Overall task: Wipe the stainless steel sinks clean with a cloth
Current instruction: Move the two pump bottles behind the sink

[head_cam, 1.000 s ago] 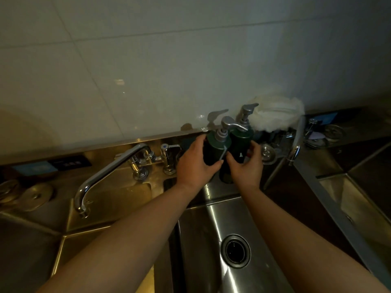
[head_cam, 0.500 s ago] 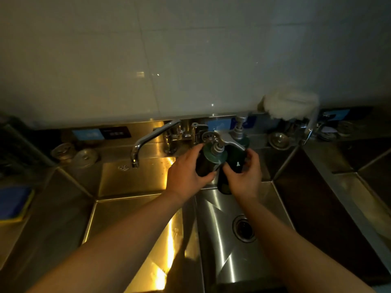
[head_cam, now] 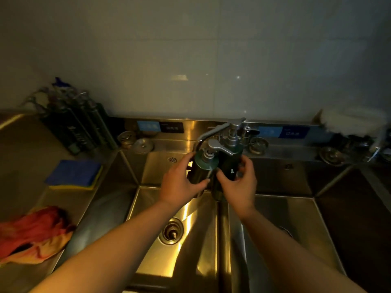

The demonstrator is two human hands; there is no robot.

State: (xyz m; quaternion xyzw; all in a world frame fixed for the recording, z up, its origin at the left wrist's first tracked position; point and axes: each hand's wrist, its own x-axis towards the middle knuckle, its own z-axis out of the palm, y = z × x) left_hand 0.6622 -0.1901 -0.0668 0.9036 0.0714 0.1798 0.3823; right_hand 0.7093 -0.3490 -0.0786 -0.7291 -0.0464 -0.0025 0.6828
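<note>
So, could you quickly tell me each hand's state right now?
Left hand: grips the left pump bottle.
Right hand: grips the right pump bottle.

One view only: head-worn, wide-angle, verticals bowing toward the frame edges. It faces forward and down from above the near rim of the sinks. The tiled wall (head_cam: 190, 49) fills 10 to 2 o'clock. The left sink (head_cam: 190, 261) is at 6 o'clock and the right sink (head_cam: 285, 208) at 4 o'clock. Forearms enter from 6 o'clock. Near the lens at frame centre, the left hand (head_cam: 182, 182) grips the left pump bottle (head_cam: 203, 168) and the right hand (head_cam: 239, 185) grips the right pump bottle (head_cam: 229, 166).
</note>
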